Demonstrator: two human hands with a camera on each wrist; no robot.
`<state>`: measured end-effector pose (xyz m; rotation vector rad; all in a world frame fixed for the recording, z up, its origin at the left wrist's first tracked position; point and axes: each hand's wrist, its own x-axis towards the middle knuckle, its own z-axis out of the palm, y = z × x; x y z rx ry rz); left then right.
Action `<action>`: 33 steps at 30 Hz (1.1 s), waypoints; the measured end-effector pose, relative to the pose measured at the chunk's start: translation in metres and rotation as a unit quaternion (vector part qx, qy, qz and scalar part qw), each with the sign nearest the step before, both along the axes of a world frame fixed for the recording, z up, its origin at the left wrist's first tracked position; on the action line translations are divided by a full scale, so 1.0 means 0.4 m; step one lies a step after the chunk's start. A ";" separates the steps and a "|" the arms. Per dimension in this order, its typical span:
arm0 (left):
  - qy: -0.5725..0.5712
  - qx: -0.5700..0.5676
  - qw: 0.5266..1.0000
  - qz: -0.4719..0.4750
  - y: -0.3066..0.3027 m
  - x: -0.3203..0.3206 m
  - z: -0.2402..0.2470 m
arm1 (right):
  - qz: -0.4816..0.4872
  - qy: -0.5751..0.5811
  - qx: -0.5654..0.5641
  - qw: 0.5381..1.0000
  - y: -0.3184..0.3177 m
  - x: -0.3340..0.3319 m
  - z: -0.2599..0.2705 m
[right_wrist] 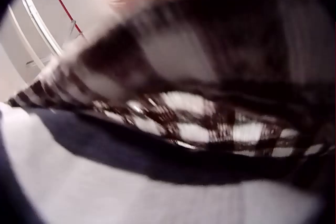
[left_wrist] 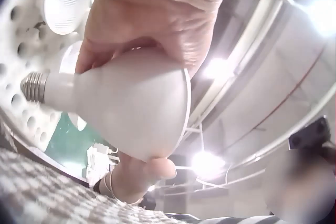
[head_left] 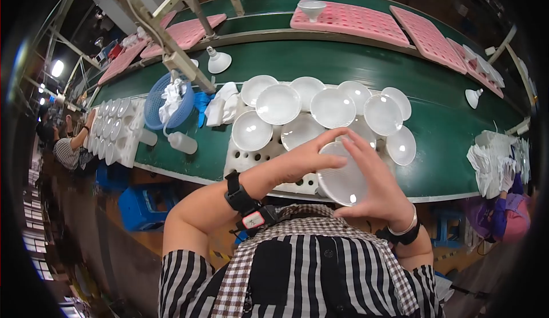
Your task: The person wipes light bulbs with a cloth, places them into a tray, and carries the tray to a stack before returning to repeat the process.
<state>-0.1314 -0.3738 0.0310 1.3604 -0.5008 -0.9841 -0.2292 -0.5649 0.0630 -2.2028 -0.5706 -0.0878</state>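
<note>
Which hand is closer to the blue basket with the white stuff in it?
Left. The left hand holds the bulb on the side facing the blue basket; the right hand holds the bulb's other side, farther from it.

Landmark: perforated tray (head_left: 246, 161), set on the belt (head_left: 354, 66).
- In it: bulbs (head_left: 278, 104), stood faces up.
- Just left: cloths (head_left: 223, 105); bottle (head_left: 183, 142), laid on its side.
- Further left: basket (head_left: 153, 105).
- Behind, left: lone bulb (head_left: 218, 61).
- Behind, across the belt: flat trays (head_left: 360, 24).
- Before the near right corner: held bulb (head_left: 343, 176), gripped between left hand (head_left: 306, 159) and right hand (head_left: 380, 195).
</note>
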 end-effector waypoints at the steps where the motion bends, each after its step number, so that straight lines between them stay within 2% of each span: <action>1: 0.113 -0.051 0.992 0.020 0.033 -0.012 0.008 | 0.019 -0.004 -0.003 1.000 0.031 0.016 -0.001; 2: 0.110 -0.051 0.992 0.027 0.056 -0.017 -0.009 | 0.027 -0.007 -0.002 1.000 0.049 0.022 -0.001; 4: 0.242 -0.136 0.959 0.050 0.131 -0.006 -0.057 | 0.026 -0.034 -0.008 0.999 0.113 0.059 -0.003; 5: 0.242 -0.171 0.952 0.072 0.170 -0.013 -0.060 | 0.019 -0.016 -0.007 1.000 0.131 0.072 -0.016; 7: 0.257 -0.239 0.926 0.136 0.233 -0.012 -0.107 | 0.007 0.018 0.186 0.982 0.170 0.090 -0.112; 9: 0.266 -0.304 0.896 0.182 0.282 0.001 -0.117 | -0.023 0.206 0.387 0.899 0.239 0.094 -0.117; 11: 0.217 -0.297 0.902 0.228 0.310 0.004 -0.082 | 0.073 0.323 0.421 0.844 0.275 0.131 -0.191; 12: 0.182 -0.286 0.910 0.239 0.320 0.009 -0.076 | 0.078 0.380 0.394 0.833 0.293 0.126 -0.195; 13: 0.177 -0.290 0.908 0.245 0.332 0.017 -0.087 | 0.033 0.397 0.308 0.864 0.319 0.144 -0.192; 14: 0.083 -0.225 0.936 0.259 0.346 0.029 -0.098 | -0.015 0.408 0.220 0.886 0.345 0.165 -0.187; 15: -0.013 -0.155 0.951 0.268 0.368 0.042 -0.093 | -0.010 0.405 0.219 0.888 0.369 0.183 -0.165; 16: -0.016 -0.156 0.950 0.271 0.398 0.049 -0.091 | -0.032 0.406 0.204 0.890 0.387 0.198 -0.133; 17: -0.218 -0.050 0.926 0.304 0.431 0.051 -0.080 | -0.058 0.408 0.189 0.891 0.407 0.216 -0.109; 18: -0.408 0.056 0.854 0.318 0.457 0.050 -0.073 | -0.063 0.407 0.187 0.892 0.429 0.236 -0.106; 19: -0.447 0.041 0.830 0.330 0.482 0.056 -0.086 | -0.022 0.306 0.102 0.946 0.446 0.252 -0.116; 20: -0.403 0.041 0.869 0.282 0.513 0.060 -0.072 | 0.009 0.205 0.009 0.979 0.446 0.262 -0.129; 21: -0.353 0.033 0.908 0.222 0.543 0.064 -0.059 | 0.009 0.264 0.020 0.964 0.453 0.268 -0.134; 22: -0.253 0.011 0.947 0.199 0.553 0.064 -0.060 | -0.001 0.322 0.038 0.946 0.464 0.274 -0.137; 23: -0.244 0.019 0.944 0.220 0.559 0.067 -0.061 | 0.017 0.365 0.082 0.927 0.465 0.278 -0.143; 24: -0.184 -0.002 0.954 0.238 0.565 0.076 -0.076 | 0.035 0.402 0.131 0.906 0.460 0.281 -0.150; 26: -0.126 -0.023 0.962 0.242 0.586 0.093 -0.073 | 0.071 0.503 0.248 0.825 0.450 0.286 -0.167; 28: -0.081 -0.058 0.966 0.237 0.592 0.092 -0.046 | 0.080 0.588 0.424 0.684 0.440 0.274 -0.135; 29: -0.076 -0.061 0.970 0.223 0.592 0.097 -0.043 | 0.088 0.620 0.443 0.642 0.429 0.282 -0.143; 32: -0.061 -0.066 0.975 0.205 0.591 0.112 -0.032 | 0.101 0.611 0.429 0.658 0.425 0.283 -0.161; 33: -0.051 -0.067 0.976 0.201 0.586 0.115 -0.029 | 0.078 0.588 0.405 0.696 0.427 0.274 -0.147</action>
